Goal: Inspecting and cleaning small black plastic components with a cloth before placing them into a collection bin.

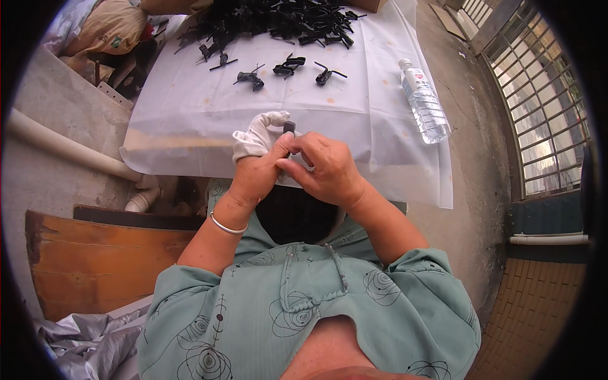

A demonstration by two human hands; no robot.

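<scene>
Close together over the table's front edge, my two hands work on a small black plastic part (289, 127), most of it hidden by the fingers. A white cloth glove covers the fingers of my left hand (258, 166), while its thumb is bare and presses the part. My right hand (330, 166) is bare, its thumb and fingertips pinched at the same part. Beyond the hands lie several loose black parts with thin arms, among them one at the middle (288, 65) and one on the right (328, 74).
A large heap of black parts (278, 22) covers the far side of the table, which has a whitish plastic sheet (354, 120) on it. At the right edge a clear water bottle (425, 104) lies on its side. A black container (297, 215) sits between my knees.
</scene>
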